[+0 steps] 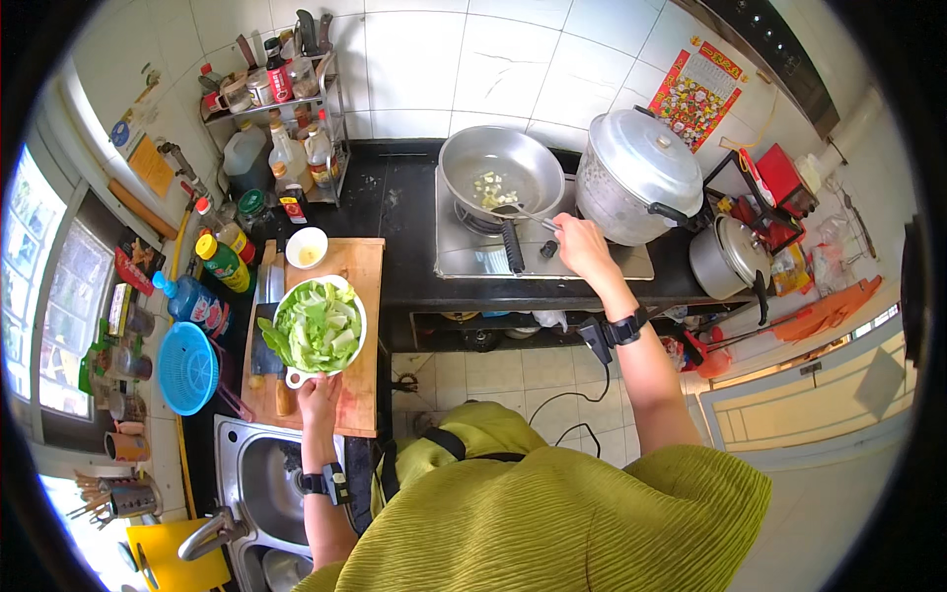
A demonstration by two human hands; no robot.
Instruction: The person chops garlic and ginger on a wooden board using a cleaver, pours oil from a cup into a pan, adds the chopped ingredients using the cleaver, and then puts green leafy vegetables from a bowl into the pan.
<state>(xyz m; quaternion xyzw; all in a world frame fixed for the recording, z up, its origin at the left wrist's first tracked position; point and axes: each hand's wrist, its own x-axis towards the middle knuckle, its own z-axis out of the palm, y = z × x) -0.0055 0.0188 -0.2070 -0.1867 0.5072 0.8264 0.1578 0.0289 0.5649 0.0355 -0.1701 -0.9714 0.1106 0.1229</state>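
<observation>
My left hand [319, 398] grips the handle of a white bowl [297, 378] heaped with cut leafy greens [317, 325], over the wooden cutting board [359, 392]. My right hand [584, 246] is closed around the metal handle of a cooking utensil [540, 219]. The utensil's dark head rests at the near inside of a steel wok [459, 166]. Pale chopped pieces [494, 191] lie on the wok's bottom, possibly garlic. The wok stands on the left burner of a gas stove [473, 259], its black handle pointing towards me.
On the board are a small white bowl [307, 248] and a cleaver [264, 348], partly hidden by the greens. A large lidded aluminium pot [629, 185] occupies the stove's right side. A blue basket [189, 370], a steel sink [277, 488] and several bottles line the left.
</observation>
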